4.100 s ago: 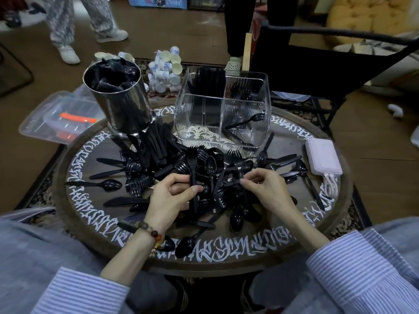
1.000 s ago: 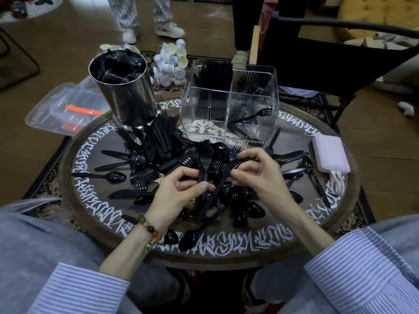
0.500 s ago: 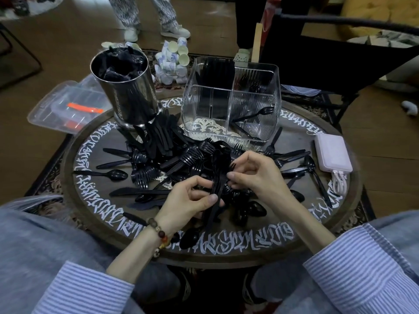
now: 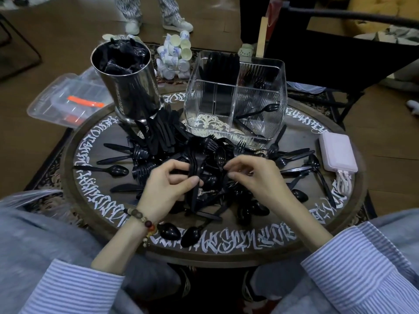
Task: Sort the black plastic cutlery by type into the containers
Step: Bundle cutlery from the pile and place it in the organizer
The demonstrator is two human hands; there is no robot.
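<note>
A heap of black plastic forks, spoons and knives (image 4: 158, 141) covers the middle of the round table (image 4: 322, 225). My left hand (image 4: 167, 184) grips a bunch of black forks (image 4: 196, 162) upright over the heap. My right hand (image 4: 254, 177) hovers beside it with curled fingers over the pile; what its fingertips touch is unclear. Behind the heap stands a clear divided container (image 4: 235, 94) with knives in one far compartment, forks in the other far one, and spoons (image 4: 258, 113) in the front right. A steel cylinder (image 4: 129, 82) at the back left is filled with black pieces.
A pink power bank (image 4: 337, 152) with a white cable lies at the table's right edge. On the floor are a clear plastic box (image 4: 65, 98) at left and small cups (image 4: 174, 55) behind. A person's legs stand beyond, and a dark chair is at right.
My left hand has gathered more forks and holds the bunch more upright. My right hand has drawn back slightly from the bunch toward the right.
</note>
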